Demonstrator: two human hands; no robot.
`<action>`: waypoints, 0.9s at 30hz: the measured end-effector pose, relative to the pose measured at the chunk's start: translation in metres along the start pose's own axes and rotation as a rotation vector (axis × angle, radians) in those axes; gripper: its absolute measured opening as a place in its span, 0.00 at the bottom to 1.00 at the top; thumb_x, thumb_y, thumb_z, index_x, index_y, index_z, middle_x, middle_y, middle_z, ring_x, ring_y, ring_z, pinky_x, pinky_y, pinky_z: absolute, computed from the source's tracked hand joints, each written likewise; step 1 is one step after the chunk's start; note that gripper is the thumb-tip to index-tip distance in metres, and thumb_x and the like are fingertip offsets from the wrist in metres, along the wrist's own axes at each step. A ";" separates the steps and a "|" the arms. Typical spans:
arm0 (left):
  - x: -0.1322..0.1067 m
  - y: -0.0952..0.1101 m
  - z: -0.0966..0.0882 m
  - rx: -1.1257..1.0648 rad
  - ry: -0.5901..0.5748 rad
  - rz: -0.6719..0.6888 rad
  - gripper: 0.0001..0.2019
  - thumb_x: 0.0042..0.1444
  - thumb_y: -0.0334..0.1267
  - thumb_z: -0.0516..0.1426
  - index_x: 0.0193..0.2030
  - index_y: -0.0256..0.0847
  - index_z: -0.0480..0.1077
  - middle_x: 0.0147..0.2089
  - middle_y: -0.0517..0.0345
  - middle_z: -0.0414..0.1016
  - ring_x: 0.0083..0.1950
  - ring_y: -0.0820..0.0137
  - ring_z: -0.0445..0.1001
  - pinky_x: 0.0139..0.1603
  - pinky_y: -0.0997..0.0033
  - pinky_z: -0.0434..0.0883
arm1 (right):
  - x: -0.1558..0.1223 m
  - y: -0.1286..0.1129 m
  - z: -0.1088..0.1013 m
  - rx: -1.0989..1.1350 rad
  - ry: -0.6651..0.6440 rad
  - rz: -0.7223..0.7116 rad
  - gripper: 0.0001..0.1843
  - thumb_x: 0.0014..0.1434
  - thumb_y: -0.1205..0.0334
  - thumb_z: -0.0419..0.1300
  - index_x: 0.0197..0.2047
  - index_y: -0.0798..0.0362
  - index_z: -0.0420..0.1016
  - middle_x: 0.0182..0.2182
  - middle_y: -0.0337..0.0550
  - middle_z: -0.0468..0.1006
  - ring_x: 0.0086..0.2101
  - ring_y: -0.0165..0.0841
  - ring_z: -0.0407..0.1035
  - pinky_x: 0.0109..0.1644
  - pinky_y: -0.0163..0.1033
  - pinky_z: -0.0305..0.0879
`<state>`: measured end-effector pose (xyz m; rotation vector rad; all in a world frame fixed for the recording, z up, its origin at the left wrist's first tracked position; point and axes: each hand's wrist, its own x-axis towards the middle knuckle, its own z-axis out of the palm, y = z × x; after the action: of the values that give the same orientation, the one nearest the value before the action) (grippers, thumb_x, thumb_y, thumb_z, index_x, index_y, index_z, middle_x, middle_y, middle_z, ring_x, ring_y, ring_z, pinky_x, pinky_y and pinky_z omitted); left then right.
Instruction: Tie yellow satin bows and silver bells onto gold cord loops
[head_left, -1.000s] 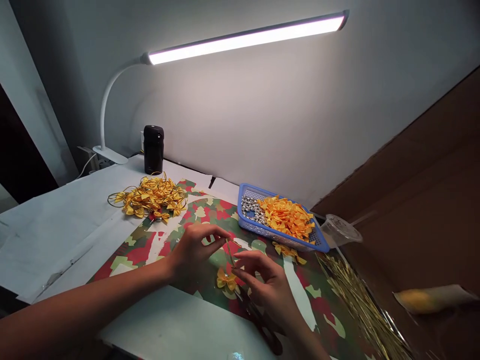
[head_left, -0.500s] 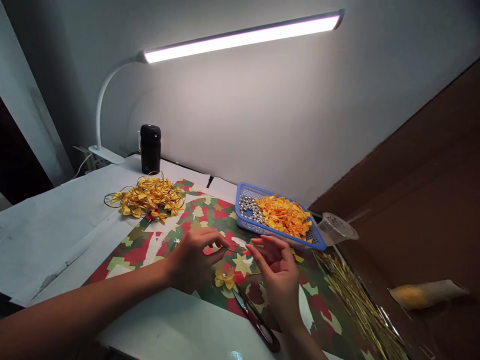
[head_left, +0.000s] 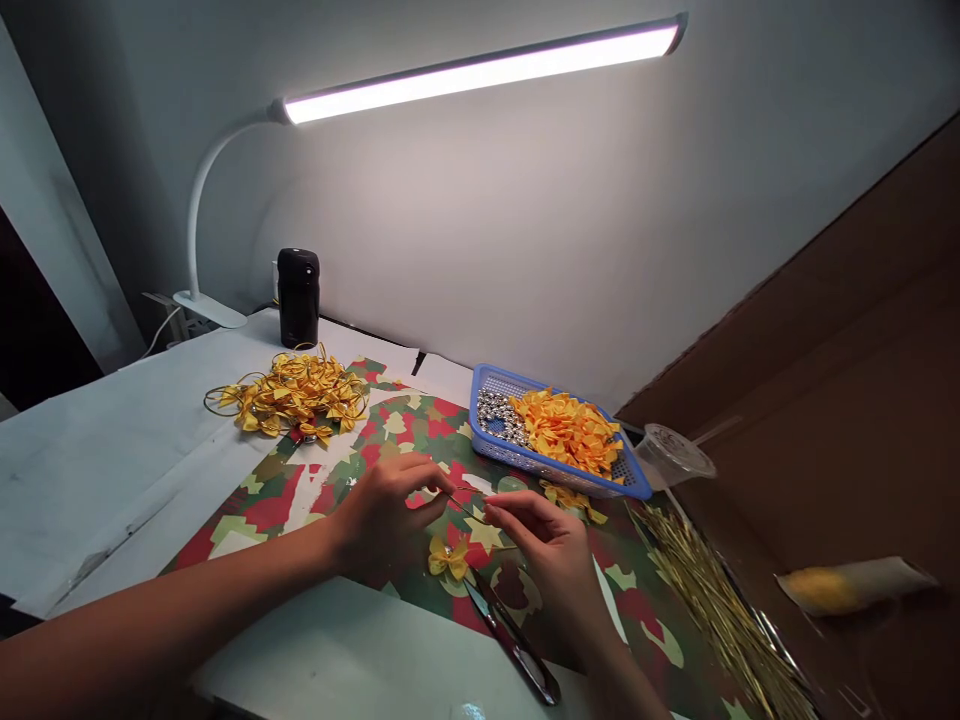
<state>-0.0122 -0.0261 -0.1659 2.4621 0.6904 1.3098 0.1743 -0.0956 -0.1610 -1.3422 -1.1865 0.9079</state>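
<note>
Two hands, one left hand (head_left: 386,505) and one right hand (head_left: 551,540); one thin gold cord (head_left: 466,508) pinched between them; one pair of scissors (head_left: 517,648); one single yellow bow (head_left: 448,558) near the blades; one heap of corded yellow bows (head_left: 304,390), too tangled to count; one blue basket (head_left: 639,478), holding one mound of orange-yellow bows (head_left: 574,435) and one cluster of silver beads (head_left: 499,412), both past counting; at least two bows beside the basket (head_left: 566,497); one bundle of gold cords (head_left: 709,590), dozens at a glance; one clear plastic cup (head_left: 675,455); one black canister (head_left: 298,300); one desk lamp (head_left: 480,78).
</note>
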 end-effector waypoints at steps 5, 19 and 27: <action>0.002 0.001 -0.001 0.013 0.007 0.118 0.07 0.57 0.27 0.55 0.30 0.37 0.72 0.29 0.57 0.79 0.31 0.72 0.76 0.33 0.74 0.74 | 0.003 0.000 -0.006 -0.073 -0.085 0.004 0.12 0.49 0.52 0.67 0.28 0.52 0.79 0.26 0.41 0.79 0.29 0.35 0.73 0.33 0.36 0.70; 0.005 0.003 -0.004 0.116 -0.098 0.300 0.11 0.60 0.25 0.50 0.29 0.38 0.69 0.29 0.58 0.78 0.29 0.72 0.73 0.31 0.73 0.72 | 0.008 0.004 -0.014 -0.273 -0.159 -0.101 0.09 0.52 0.56 0.64 0.32 0.51 0.82 0.33 0.44 0.83 0.33 0.37 0.76 0.40 0.40 0.72; 0.003 0.000 -0.002 0.125 -0.127 0.291 0.11 0.59 0.23 0.50 0.30 0.37 0.69 0.29 0.57 0.78 0.31 0.71 0.74 0.31 0.73 0.71 | 0.008 0.004 -0.015 -0.323 -0.165 -0.205 0.07 0.54 0.58 0.63 0.32 0.49 0.82 0.32 0.43 0.83 0.34 0.37 0.76 0.38 0.39 0.73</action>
<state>-0.0126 -0.0244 -0.1621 2.8020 0.4054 1.2220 0.1913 -0.0912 -0.1621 -1.3848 -1.6207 0.7095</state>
